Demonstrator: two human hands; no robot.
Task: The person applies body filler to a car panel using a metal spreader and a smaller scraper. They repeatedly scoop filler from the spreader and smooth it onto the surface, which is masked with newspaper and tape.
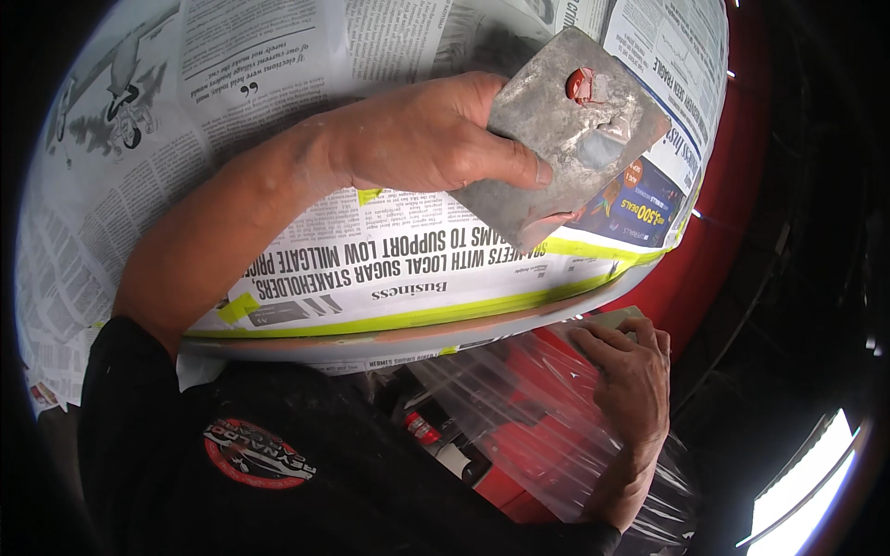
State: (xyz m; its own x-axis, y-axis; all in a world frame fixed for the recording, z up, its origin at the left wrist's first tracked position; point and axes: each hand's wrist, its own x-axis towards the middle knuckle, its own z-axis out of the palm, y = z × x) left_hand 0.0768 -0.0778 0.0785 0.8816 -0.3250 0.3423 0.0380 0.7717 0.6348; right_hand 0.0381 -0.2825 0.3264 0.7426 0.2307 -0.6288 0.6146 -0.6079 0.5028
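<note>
Both hands were occupied: by the left hand (436, 132) at the view's 12 o'clock, a red-dabbed metal plate (563, 134) was gripped at 1 o'clock above newspaper (371, 269), and by the right hand (632, 382) at 4 o'clock, a pale flat piece (616, 318) was pinched.

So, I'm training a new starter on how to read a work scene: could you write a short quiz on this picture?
1. Which hand holds the grey metal plate?
2. True or false: the right hand is empty.
3. What colour is the tape along the lower edge of the newspaper?
A) blue
B) yellow
C) black

Key:
1. The left hand.
2. False; it holds a pale flat piece.
3. B.
</note>
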